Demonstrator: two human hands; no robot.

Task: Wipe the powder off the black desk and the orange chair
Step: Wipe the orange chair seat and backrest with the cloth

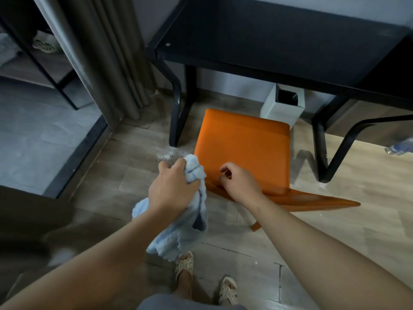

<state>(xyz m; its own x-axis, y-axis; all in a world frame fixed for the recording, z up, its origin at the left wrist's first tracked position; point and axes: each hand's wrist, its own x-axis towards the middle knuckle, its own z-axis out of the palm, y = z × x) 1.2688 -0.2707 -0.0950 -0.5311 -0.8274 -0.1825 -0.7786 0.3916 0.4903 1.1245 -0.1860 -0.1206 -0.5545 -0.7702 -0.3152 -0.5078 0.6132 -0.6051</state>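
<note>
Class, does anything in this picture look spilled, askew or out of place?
Yes: white powder lies scattered on the floor by the desk leg, just beyond the cloth in the left hand. It looks like a spill.

I see no words or numbers I can read here. The bottle [400, 148] looks too blurry to tell.

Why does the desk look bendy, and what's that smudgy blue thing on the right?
Head view: the wide-angle lens bows the black desk; the blurred thing at the right edge is too smeared to name, perhaps a bottle; the left hand, blue cloth and orange chair look sharp; the light is dim.
</note>
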